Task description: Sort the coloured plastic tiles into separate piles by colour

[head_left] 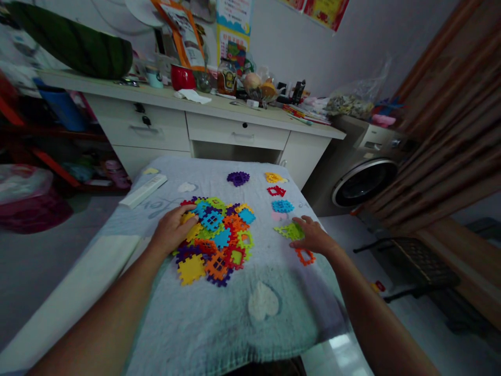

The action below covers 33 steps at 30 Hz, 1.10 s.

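Observation:
A heap of coloured plastic interlocking tiles lies in the middle of a pale blue towel spread over a table. My left hand rests on the heap's left edge, fingers curled onto the tiles. My right hand lies flat, fingers on a green tile, with an orange tile just under the wrist. A column of single tiles runs beyond it: pink, blue, red, yellow. A purple tile sits apart.
A white remote lies at the towel's far left. Behind stands a cluttered white desk with drawers, a red mug and a watermelon. A washing machine and brown curtain are to the right.

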Motion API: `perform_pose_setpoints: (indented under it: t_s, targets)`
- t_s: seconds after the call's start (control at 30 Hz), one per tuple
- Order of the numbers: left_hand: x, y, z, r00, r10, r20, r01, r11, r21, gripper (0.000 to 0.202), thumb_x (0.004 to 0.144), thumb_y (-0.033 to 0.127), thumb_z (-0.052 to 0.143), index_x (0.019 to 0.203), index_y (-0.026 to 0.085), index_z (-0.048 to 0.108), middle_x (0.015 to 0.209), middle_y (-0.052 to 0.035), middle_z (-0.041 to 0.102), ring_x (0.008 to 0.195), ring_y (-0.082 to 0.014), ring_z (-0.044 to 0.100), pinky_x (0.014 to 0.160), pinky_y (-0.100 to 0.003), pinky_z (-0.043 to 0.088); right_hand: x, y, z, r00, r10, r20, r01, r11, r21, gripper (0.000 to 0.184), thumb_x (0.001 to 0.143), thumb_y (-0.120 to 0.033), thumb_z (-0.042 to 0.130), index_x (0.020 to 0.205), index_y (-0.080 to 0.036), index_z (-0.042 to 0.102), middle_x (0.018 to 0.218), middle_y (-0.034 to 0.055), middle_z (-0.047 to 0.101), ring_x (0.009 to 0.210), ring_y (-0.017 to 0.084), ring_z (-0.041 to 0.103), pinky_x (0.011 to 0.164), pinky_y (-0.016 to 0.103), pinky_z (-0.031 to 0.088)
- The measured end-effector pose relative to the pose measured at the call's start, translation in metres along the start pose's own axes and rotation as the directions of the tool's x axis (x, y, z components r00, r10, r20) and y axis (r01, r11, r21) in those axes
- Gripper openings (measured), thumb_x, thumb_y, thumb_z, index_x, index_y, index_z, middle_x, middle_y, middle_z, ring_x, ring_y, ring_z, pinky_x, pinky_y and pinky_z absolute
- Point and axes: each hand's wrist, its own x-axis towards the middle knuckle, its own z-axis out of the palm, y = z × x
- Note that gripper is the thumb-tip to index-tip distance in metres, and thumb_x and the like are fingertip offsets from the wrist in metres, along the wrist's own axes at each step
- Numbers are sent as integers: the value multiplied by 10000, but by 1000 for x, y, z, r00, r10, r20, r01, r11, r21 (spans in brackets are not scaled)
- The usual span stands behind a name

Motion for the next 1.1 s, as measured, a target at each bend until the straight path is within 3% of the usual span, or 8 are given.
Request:
perform_pose_setpoints:
  t_s: [0.17,0.4,0.73,0.87,1.1]
  targets:
    - [0,2,-1,999,2,32,-2,1000,6,524,789,540,499,1166,204,639,1157,-66,687,1067,-269,609,948,-371,472,3,-2,4,999,-14,-49,14,1000,13,738,730,-407,740,1388,-193,482,1454,204,381,1292,351,456,1067,448,347]
    - [1,-1,0,999,11,33,-12,1000,11,509,790,538,506,1162,215,636,1156,-59,688,1066,-262,608,950,-361,466,12,6,9,993,-46,-106,57,993,100,692,715,-334,746,1353,-207,510,1442,172,410,1275,300,488,1063,408,376]
    - [0,-2,1,999,24,30,-24,999,22,522,793,547,497,1161,205,642,1146,-68,690,1049,-267,619,932,-368,477,26,5,18,982,-70,-174,80,996,50,669,755,-322,695,1373,-179,480,1381,160,496,1293,278,468,1079,391,352]
    - [1,-3,1,999,16,36,-16,1000,15,539,792,557,493,1176,205,632,1146,-71,688,1056,-264,615,916,-358,485,17,6,16,979,-27,-203,38,998,49,701,753,-291,664,1402,-160,435,1394,175,495,1303,284,462,1088,410,339]
    - [1,-1,1,999,2,35,-3,999,45,533,783,549,490,1168,211,636,1138,-68,686,1037,-271,623,900,-359,488,13,13,14,984,58,-171,-44,995,85,531,793,-215,593,1318,-173,520,1292,141,588,1213,255,542,1038,369,382]
